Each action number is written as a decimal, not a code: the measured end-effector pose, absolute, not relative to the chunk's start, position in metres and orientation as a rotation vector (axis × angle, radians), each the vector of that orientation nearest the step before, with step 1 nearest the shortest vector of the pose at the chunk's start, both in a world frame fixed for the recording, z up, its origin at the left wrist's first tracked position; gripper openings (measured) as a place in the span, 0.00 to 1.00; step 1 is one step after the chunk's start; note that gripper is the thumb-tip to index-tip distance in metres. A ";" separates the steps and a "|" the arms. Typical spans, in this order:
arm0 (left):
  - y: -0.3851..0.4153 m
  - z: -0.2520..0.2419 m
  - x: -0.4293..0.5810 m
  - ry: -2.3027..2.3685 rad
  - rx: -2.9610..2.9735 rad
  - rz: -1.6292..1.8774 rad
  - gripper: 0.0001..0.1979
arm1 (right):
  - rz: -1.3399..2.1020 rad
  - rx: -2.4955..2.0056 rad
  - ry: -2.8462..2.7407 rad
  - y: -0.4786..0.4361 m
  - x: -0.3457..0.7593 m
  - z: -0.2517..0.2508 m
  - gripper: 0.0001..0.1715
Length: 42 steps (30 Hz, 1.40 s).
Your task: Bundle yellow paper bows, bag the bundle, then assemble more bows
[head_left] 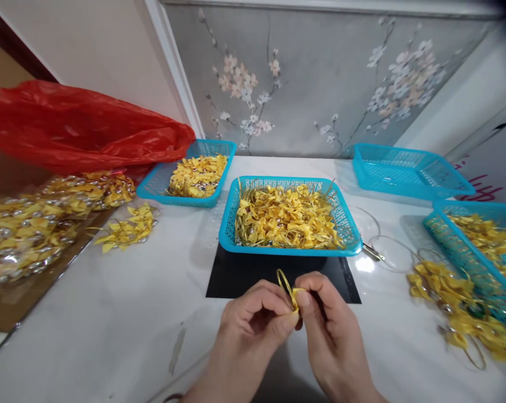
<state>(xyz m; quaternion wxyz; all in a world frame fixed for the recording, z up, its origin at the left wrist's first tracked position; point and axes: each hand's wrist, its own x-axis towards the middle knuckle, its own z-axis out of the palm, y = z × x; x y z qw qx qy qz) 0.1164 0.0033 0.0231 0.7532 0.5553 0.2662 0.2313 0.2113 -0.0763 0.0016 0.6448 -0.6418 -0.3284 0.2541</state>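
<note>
Between my hands is a small gold ring (285, 284) with a yellow ribbon piece (297, 291) at its right side. My left hand (253, 336) pinches the ring's lower end between thumb and forefinger. The ribbon piece is pinched by my right hand (331, 336), whose fingertips nearly meet those of the left. Just beyond them a blue basket (290, 251), full of yellow ribbon flowers (289, 218) and thin gold loops, stands partly on a black mat (236, 280).
Another blue basket (213, 200) with yellow pieces and a red plastic bag (89, 131) are at the back left. Yellow pieces with silvery beads (26, 240) lie left. At right are an empty blue basket (412, 173), a filled one (483, 263) and loose pieces (458, 302).
</note>
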 end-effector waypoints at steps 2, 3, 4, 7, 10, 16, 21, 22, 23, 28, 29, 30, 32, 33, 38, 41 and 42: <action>0.001 0.017 0.118 0.529 0.897 0.471 0.07 | 0.553 -1.416 -0.727 -0.074 0.211 0.004 0.10; 0.000 0.014 0.119 0.516 0.756 0.455 0.08 | 0.554 -1.403 -0.731 -0.074 0.212 0.005 0.10; -0.001 0.011 0.120 0.518 0.652 0.434 0.08 | 0.566 -1.398 -0.745 -0.073 0.214 0.007 0.10; -0.001 0.008 0.119 0.581 0.704 0.421 0.07 | 0.585 -1.439 -0.830 -0.073 0.220 0.009 0.10; 0.002 0.009 0.115 0.633 1.149 0.567 0.02 | 0.529 -1.514 -0.913 -0.074 0.222 0.005 0.08; 0.009 0.012 0.107 0.499 1.942 0.820 0.13 | 0.424 -1.560 -1.009 -0.073 0.222 0.002 0.07; 0.011 0.017 0.108 0.472 2.154 0.816 0.13 | 0.325 -1.572 -1.088 -0.073 0.224 0.005 0.07; 0.010 0.018 0.108 0.469 2.169 0.815 0.13 | 0.318 -1.578 -1.095 -0.073 0.224 0.005 0.07; 0.010 0.018 0.108 0.464 2.183 0.808 0.12 | 0.315 -1.585 -1.099 -0.073 0.224 0.005 0.07; 0.011 0.019 0.110 0.428 2.213 0.806 0.11 | 0.313 -1.606 -1.109 -0.074 0.225 0.003 0.07; 0.011 0.019 0.110 0.430 2.208 0.802 0.11 | 0.309 -1.607 -1.110 -0.074 0.225 0.003 0.08; 0.011 0.020 0.110 0.435 2.191 0.784 0.10 | 0.303 -1.609 -1.113 -0.075 0.225 0.003 0.08; 0.011 0.021 0.110 0.478 2.094 0.694 0.08 | 0.294 -1.617 -1.125 -0.075 0.225 0.003 0.08; 0.011 0.022 0.111 0.518 1.995 0.628 0.07 | 0.294 -1.617 -1.133 -0.075 0.225 0.003 0.08; 0.010 0.018 0.117 0.645 1.085 0.356 0.12 | 0.369 -1.595 -1.128 -0.075 0.224 0.003 0.08; 0.007 0.010 0.121 0.622 0.675 0.280 0.11 | 0.565 -1.547 -1.028 -0.074 0.223 0.002 0.09; 0.007 0.009 0.122 0.620 0.628 0.262 0.11 | 0.629 -1.527 -1.000 -0.075 0.224 0.002 0.09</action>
